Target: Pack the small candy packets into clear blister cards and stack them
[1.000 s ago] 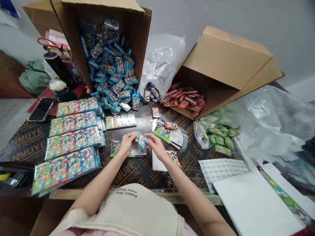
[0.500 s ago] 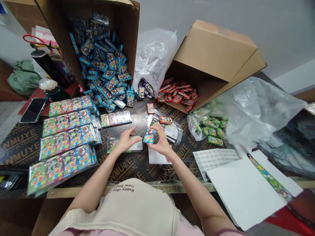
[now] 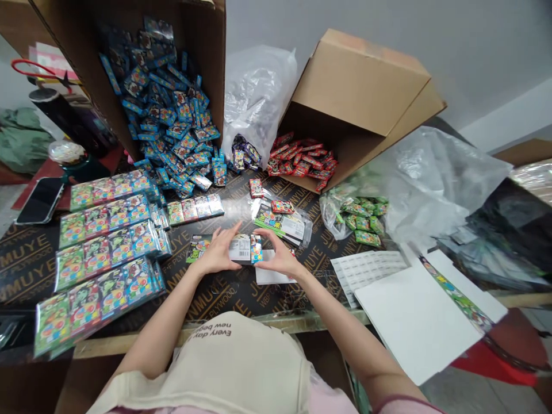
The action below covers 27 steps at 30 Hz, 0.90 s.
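My right hand [image 3: 279,257] pinches a small blue candy-style box [image 3: 256,250] between thumb and fingers. The box sits at the right end of a flat printed card [image 3: 240,249] with a barcode panel. Over the middle of that card is my left hand [image 3: 218,252], thumb and fingers apart; whether it presses on the card I cannot tell. Under my right hand lies a white sheet [image 3: 269,275], partly covered. Just beyond are printed cards in a clear bag [image 3: 293,225], with one red box [image 3: 282,206] on top and another red box [image 3: 256,188] behind.
Packed sets [image 3: 99,276] in several rows fill the left, near a short row of boxes [image 3: 194,209]. Behind stand a carton of blue boxes [image 3: 219,86] and a tilted carton of red ones [image 3: 357,86]. At right are green packs [image 3: 366,237], label sheets [image 3: 366,270] and white boards [image 3: 414,322].
My right hand has lowered the blue box onto the card's right end. My left hand has moved right over the card, and the whole view has shifted slightly.
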Available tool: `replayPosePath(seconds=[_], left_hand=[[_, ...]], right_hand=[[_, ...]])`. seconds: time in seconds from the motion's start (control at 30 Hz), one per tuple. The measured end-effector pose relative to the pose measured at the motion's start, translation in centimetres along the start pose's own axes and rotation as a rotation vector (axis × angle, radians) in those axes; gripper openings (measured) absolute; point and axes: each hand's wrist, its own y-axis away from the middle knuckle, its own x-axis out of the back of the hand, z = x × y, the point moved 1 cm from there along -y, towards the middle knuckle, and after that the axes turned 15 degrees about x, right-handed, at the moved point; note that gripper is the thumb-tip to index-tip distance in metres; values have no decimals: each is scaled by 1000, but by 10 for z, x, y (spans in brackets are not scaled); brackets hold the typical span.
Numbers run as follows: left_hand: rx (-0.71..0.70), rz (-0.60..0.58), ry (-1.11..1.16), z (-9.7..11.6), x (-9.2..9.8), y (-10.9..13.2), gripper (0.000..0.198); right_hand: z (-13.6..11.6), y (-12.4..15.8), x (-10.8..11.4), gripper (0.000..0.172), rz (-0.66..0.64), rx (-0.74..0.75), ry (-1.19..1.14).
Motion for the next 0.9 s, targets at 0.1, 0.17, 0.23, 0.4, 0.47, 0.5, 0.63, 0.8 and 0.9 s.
replayPosePath(seconds=[0.1,0.17,0.23,0.4,0.47,0.5,0.63,0.8,0.9], left_hand=[[17,50,29,-1,1,0,114],[49,105,30,-1,2,-1,114],[70,135,24,-1,3,-2,115],[86,152,-64,-3,1,-3,113],[90,130,-145,-6,-4,-3,110],[95,110,-194,-8,-7,-4,108],[124,69,-347,-10,-20,-5,99],[136,62,-392,-7,-25,-7,98],[144,62,-394,-6,-25,-7,98]], right_hand=[[-3,-3,3,82,66,-10,127],[-9,-3,0,79,126,-30,283],[-15,-2,-6,68,80,-17,353],[-4,-21,-4,47,33,-9,388],[19,-42,10,51,125,-73,521],[33,-55,17,56,133,-100,600],[89,-112,38,81,-35,-188,762],[119,-183,33,78,-90,-167,787],[121,-222,24,81,-87,-145,770]])
